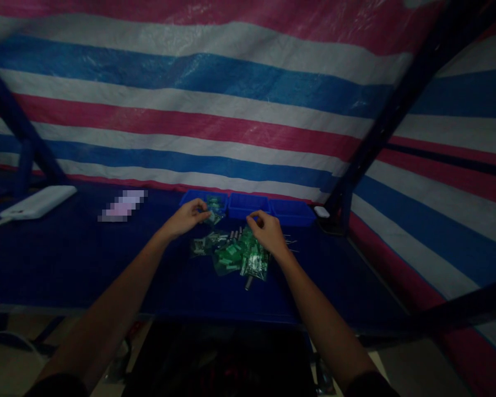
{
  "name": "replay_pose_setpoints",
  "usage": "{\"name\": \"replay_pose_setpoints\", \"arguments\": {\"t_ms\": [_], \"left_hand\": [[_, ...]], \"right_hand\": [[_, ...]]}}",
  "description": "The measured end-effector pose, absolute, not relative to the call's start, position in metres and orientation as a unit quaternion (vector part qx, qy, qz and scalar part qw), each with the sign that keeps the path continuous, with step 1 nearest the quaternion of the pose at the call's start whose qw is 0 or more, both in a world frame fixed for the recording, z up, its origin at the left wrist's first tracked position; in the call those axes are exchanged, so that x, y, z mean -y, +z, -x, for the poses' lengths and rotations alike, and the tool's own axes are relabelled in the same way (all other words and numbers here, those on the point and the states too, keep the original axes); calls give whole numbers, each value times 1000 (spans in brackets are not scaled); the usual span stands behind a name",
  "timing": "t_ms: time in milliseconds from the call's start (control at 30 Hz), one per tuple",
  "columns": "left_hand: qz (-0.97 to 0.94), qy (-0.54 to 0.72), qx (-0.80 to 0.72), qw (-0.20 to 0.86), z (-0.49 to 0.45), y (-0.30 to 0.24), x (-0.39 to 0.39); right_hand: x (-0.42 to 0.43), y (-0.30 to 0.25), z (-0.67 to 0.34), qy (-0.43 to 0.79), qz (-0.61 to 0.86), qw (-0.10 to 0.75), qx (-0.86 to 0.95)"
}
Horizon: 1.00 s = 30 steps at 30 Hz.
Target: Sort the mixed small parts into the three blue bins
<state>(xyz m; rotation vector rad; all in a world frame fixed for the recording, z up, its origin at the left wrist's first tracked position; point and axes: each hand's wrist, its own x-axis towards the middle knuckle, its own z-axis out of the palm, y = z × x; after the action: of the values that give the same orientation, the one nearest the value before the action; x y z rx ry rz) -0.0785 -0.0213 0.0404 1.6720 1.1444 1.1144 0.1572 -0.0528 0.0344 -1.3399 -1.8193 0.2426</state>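
My left hand is at the front of the left blue bin, thumb and fingers pinched at the edge of a small clear bag. Behind that bag, more greenish bags lie inside the bin. My right hand is over the right side of a pile, its thumb and forefinger closed together; whatever is between them is too small to make out. Green-tinted clear bags with small pieces inside make up the pile. Silvery bags lie at its left, and a small grey cylinder lies at its front.
Three blue bins stand in a row at the back: left, middle and right. A white power bank with a cable is far left, beside a blurred patch. Thin pins and a small white item lie right. Dark frame posts flank the blue table.
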Motion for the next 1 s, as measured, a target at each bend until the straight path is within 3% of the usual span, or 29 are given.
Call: {"name": "replay_pose_setpoints", "arguments": {"t_ms": [100, 267, 467, 533, 767, 1000], "left_hand": [[-644, 492, -467, 354, 62, 43, 29], [-768, 485, -378, 178, 32, 38, 48], [-804, 452, -365, 125, 22, 34, 57], [-785, 455, -390, 156, 24, 36, 55], [-633, 430, -435, 475, 27, 35, 45], [-589, 434, -399, 553, 26, 38, 47]], "right_hand": [[60, 36, -148, 159, 520, 413, 731], [69, 41, -133, 250, 484, 461, 700], [63, 34, -133, 237, 469, 528, 668], [62, 33, -135, 182, 480, 526, 678], [67, 35, -139, -31, 415, 470, 779], [70, 38, -141, -52, 413, 460, 785]]}}
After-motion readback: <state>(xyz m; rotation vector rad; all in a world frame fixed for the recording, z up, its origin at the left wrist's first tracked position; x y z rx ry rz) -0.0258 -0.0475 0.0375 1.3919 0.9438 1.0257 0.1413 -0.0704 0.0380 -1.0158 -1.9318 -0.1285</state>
